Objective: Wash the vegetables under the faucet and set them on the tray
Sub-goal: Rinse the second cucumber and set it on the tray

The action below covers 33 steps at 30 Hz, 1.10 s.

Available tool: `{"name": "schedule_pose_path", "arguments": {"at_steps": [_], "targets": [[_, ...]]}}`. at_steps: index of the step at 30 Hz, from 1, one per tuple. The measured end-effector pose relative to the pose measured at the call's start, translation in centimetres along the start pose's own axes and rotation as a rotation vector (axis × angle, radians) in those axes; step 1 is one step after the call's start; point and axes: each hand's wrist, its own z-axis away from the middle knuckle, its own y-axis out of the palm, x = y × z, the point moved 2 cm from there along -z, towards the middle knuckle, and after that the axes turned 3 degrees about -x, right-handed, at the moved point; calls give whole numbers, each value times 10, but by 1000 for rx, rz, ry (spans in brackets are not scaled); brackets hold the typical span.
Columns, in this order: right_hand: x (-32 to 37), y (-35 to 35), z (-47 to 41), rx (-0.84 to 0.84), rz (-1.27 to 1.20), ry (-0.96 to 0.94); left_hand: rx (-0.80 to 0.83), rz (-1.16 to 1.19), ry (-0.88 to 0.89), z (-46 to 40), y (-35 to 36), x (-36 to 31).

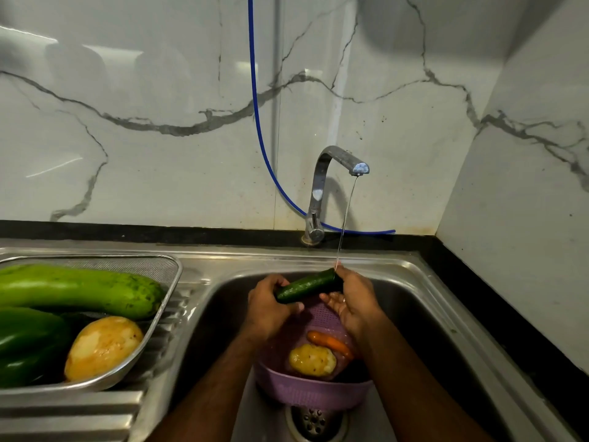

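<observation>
A dark green cucumber [307, 286] is held over the sink basin, tilted up to the right. My left hand [266, 309] grips its lower left end and my right hand [352, 301] grips its upper right end. A thin stream of water from the chrome faucet [331, 173] lands on the cucumber's right end. Below my hands a purple colander [306, 392] holds a potato [313, 360] and a carrot [331, 342]. On the drainboard at left, a metal mesh tray [159, 317] carries a long light green gourd [79, 290], a green bell pepper [28, 342] and a yellow potato [103, 346].
The steel sink basin [414, 314] has its drain [314, 421] right below the colander. A blue hose [256, 106] hangs down the marble wall and runs behind the faucet. A black counter edge [497, 301] borders the sink on the right.
</observation>
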Motion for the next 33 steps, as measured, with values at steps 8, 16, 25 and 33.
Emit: {"name": "schedule_pose_path", "arguments": {"at_steps": [8,16,25,33], "targets": [[14,-22,-7,-112,-199,-5,155,154,12,5,16,0],[28,-43,-15,-178,-225,-100,276,646,-233,16,48,-14],[38,-57,-13,-107,-319,-92,262,722,-223,19,51,-33],[26,-45,2,-32,-114,-46,158,495,-283,19,38,-27]]}}
